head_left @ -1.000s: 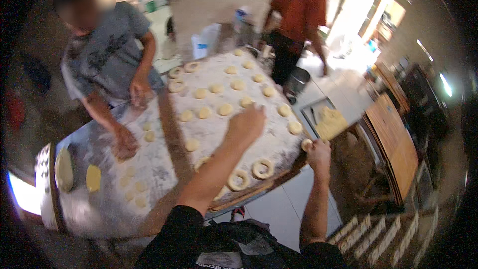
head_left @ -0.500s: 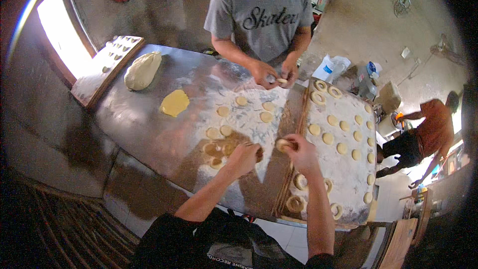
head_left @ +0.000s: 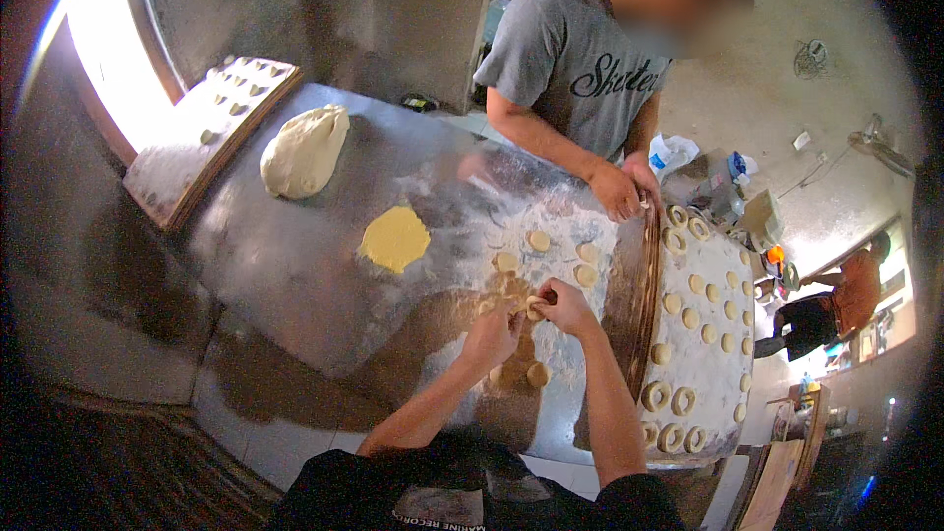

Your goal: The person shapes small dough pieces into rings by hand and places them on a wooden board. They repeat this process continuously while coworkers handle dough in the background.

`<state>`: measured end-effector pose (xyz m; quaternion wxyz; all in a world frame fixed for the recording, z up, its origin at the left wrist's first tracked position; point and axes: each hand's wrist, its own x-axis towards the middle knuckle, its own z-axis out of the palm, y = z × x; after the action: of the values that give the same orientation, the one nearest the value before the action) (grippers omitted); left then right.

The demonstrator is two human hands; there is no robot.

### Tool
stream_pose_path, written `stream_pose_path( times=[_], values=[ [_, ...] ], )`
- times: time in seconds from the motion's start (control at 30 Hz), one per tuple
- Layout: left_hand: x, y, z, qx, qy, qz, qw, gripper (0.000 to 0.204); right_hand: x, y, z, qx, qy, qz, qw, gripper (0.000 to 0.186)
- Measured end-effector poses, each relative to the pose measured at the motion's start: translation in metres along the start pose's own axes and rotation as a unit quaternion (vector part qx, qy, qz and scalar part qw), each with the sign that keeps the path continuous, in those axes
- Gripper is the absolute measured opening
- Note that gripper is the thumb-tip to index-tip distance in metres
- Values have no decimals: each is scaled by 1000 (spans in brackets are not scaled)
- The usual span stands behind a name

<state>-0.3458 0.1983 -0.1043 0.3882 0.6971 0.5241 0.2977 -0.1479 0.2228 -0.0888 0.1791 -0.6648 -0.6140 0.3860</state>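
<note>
My left hand (head_left: 494,336) and my right hand (head_left: 570,310) meet over the floured metal table, fingers bent in. Between their fingertips is a small pale piece of dough (head_left: 533,307), gripped from both sides and partly covered by the fingers. Flat dough rounds lie around them: one round (head_left: 505,262) just beyond my left hand, another round (head_left: 538,375) between my forearms, and a few more (head_left: 585,276) farther off. Across the table, a person in a grey shirt (head_left: 575,49) holds their hands (head_left: 624,189) together at the tray's edge; what is in them is hardly visible.
At the right stands a floured tray (head_left: 703,364) with dough rings (head_left: 656,395) and rounds. Left of my hands lie a yellow flattened mass (head_left: 395,239) and a large dough lump (head_left: 305,150). Another tray (head_left: 162,177) with small pieces fills the far left. A second person (head_left: 855,290) stands far right.
My right hand has come left from the tray's edge and joined my left hand at the dough. The view has shifted. The person opposite has brought their hands to the tray's edge.
</note>
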Motion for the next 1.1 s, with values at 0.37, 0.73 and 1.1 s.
stream_pose_path(
  times=[0.37, 0.73, 1.1],
  values=[
    [10, 29, -73, -110, -61, 59, 990, 29, -20, -78, 44, -206, 355, -196, 890, 38],
    [8, 17, -46, -595, -24, 114, 796, 40, -53, -75, 42, 663, 82, -86, 739, 46],
    [-16, 51, 21, -255, 4, 149, 955, 48, -131, -64, 2, 594, 92, -95, 794, 67]
  ],
)
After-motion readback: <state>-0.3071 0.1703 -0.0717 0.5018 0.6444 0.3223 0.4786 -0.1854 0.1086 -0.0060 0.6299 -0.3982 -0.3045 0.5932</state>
